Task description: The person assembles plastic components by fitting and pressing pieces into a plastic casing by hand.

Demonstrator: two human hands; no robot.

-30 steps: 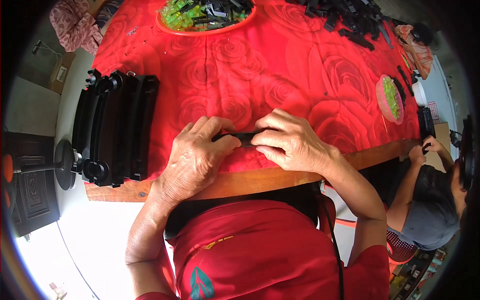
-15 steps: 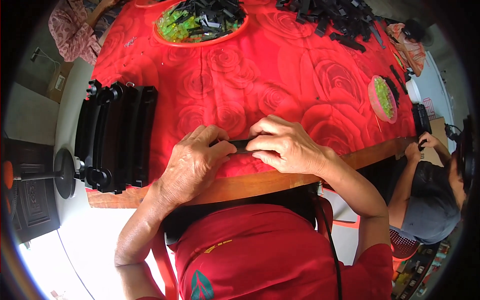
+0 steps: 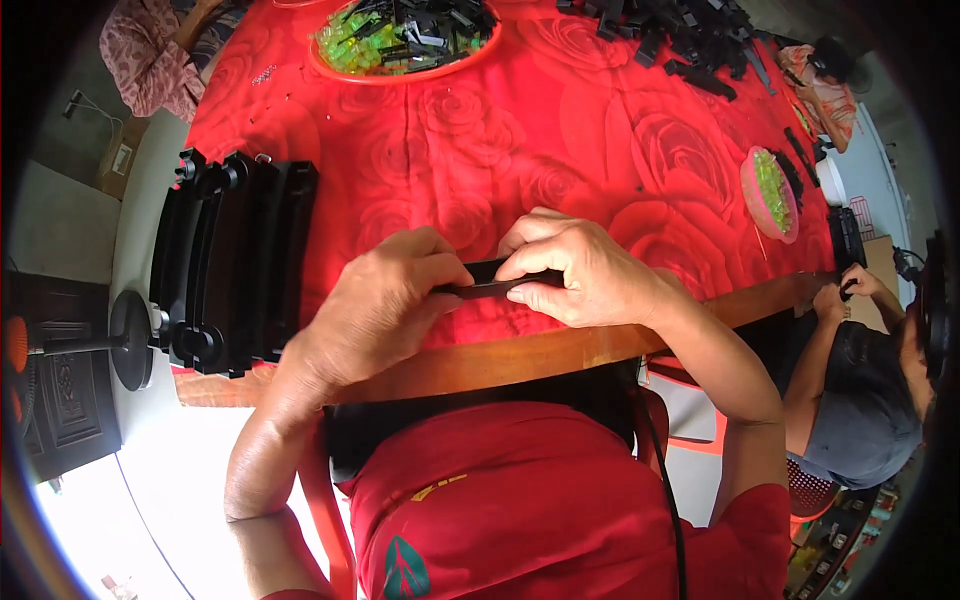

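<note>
While both hands [image 3: 480, 290] pinch a black strip [image 3: 487, 283], green pieces fill the red bowl [image 3: 400, 72].

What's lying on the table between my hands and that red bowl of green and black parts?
Nothing: in the head view, only bare rose-patterned red tablecloth lies between the hands and the red bowl.

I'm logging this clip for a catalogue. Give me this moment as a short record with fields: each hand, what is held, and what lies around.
left hand: grips the left end of a black strip
right hand: pinches the strip's right part
surface: red rose tablecloth
left of hands: stack of long black parts at the table's edge
far side: red bowl with green and black pieces; pile of black parts
right: pink bowl of green pieces; another person seated
</note>
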